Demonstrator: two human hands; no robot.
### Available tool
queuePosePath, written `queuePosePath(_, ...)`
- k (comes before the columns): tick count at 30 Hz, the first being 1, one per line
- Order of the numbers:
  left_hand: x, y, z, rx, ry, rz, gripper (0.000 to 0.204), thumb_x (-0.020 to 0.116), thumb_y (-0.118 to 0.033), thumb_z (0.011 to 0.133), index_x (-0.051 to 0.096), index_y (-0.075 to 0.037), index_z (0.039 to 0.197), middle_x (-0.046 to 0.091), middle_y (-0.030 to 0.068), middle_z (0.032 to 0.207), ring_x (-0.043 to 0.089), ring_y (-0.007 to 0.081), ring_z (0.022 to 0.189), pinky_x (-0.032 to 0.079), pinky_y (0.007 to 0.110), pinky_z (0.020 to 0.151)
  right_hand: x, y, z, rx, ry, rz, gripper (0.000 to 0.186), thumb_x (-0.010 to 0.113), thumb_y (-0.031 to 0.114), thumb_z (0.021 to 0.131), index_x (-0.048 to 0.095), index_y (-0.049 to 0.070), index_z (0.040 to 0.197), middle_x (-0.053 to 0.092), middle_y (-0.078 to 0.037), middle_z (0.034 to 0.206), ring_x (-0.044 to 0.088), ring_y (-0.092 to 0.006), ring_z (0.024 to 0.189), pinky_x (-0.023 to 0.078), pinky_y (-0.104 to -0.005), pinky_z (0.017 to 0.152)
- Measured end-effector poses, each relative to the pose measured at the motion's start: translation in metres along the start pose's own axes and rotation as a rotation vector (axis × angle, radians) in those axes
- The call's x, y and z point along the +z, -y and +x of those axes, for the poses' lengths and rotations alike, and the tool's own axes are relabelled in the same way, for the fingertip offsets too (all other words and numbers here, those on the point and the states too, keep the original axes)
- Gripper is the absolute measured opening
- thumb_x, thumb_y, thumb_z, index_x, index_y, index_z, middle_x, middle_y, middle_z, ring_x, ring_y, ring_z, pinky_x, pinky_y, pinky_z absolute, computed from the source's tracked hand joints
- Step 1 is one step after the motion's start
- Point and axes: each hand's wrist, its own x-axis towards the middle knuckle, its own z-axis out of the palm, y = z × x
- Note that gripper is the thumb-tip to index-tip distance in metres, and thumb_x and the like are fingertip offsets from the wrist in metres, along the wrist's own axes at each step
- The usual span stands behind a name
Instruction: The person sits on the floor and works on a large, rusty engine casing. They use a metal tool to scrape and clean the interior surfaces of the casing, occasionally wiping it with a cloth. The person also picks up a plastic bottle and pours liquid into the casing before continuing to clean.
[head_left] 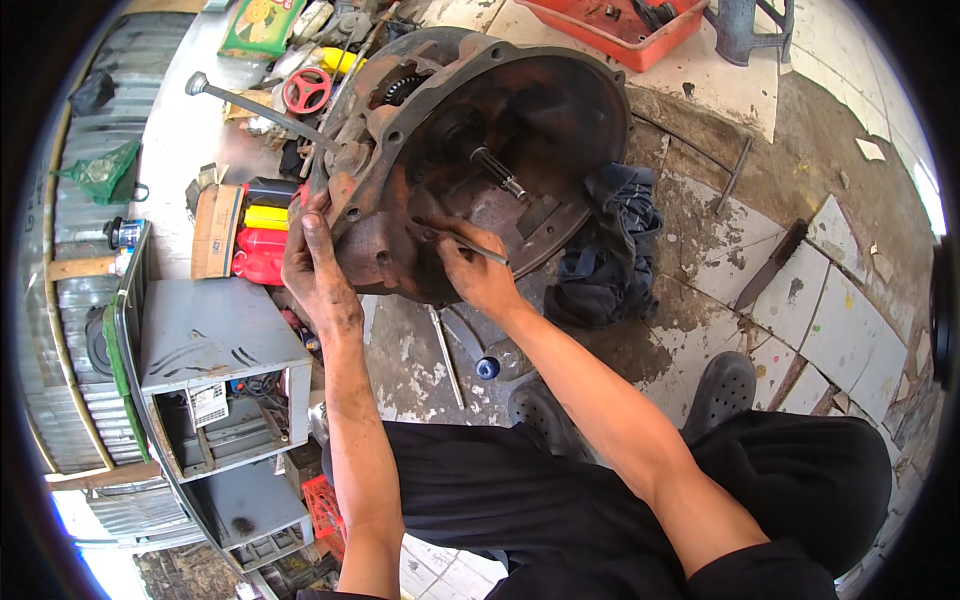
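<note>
A big, grimy gearbox [400, 170] stands tilted before me, its bell housing [590, 95] opening toward me. A splined input shaft [498, 172] sticks out from the dark inside. My left hand [322, 265] grips the housing's left edge, thumb on the near side; its other fingers are partly hidden. Inside the lower rim, my right hand [475, 265] pinches a thin metal rod-like tool [480, 250], whose dark far end lies near the inner wall. A long lever [255, 108] with a round end projects from the gearbox to the upper left.
Dark cloth [610, 250] lies against the housing's right side. A red tray [630, 40] sits at the back. A grey metal cabinet [220, 335] is at left, beside red and yellow bottles [262, 255]. A blue-capped bottle [488, 368] and metal bar [447, 358] lie near my feet.
</note>
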Motion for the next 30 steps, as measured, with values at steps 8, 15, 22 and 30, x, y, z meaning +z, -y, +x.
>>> queuePosePath(8, 0.003, -0.003, -0.005, 0.052, 0.011, 0.108, 0.062, 0.05, -0.052, 0.1, 0.063, 0.004, 0.125, 0.064, 0.014, 0.122, 0.056, 0.0219, 0.115, 0.04, 0.037, 0.104, 0.026, 0.002, 0.064, 0.319, -0.195, 0.548, 0.023, 0.062, 0.014, 0.097, 0.065, -0.003, 0.113, 0.069, -0.014, 0.102, 0.067, -0.0196, 0.088, 0.058, -0.0328, 0.072)
queuePosePath(15, 0.009, -0.004, -0.002, 0.102, -0.015, 0.083, 0.06, 0.057, -0.05, 0.098, 0.063, 0.005, 0.121, 0.066, 0.0161, 0.119, 0.06, 0.0238, 0.114, 0.042, 0.039, 0.104, 0.038, -0.008, 0.073, 0.415, -0.316, 0.786, 0.016, 0.061, 0.01, 0.096, 0.064, -0.003, 0.105, 0.069, -0.013, 0.095, 0.066, -0.0182, 0.08, 0.059, -0.0309, 0.066)
queuePosePath(22, 0.01, 0.001, -0.004, 0.104, -0.034, 0.097, 0.065, 0.049, -0.053, 0.1, 0.061, 0.007, 0.122, 0.064, 0.0176, 0.119, 0.059, 0.024, 0.112, 0.044, 0.038, 0.101, 0.035, -0.015, 0.08, 0.333, -0.281, 0.745, 0.015, 0.061, 0.01, 0.096, 0.066, -0.003, 0.102, 0.071, -0.012, 0.091, 0.066, -0.0176, 0.078, 0.056, -0.0298, 0.066)
queuePosePath(30, 0.005, 0.006, -0.002, 0.123, -0.049, 0.095, 0.071, 0.052, -0.058, 0.098, 0.06, 0.009, 0.121, 0.065, 0.0202, 0.117, 0.062, 0.0262, 0.111, 0.046, 0.04, 0.1, 0.041, -0.03, 0.06, 0.226, -0.411, 0.225, 0.019, 0.064, 0.018, 0.095, 0.071, 0.001, 0.101, 0.072, -0.008, 0.083, 0.066, -0.0148, 0.073, 0.053, -0.0324, 0.066)
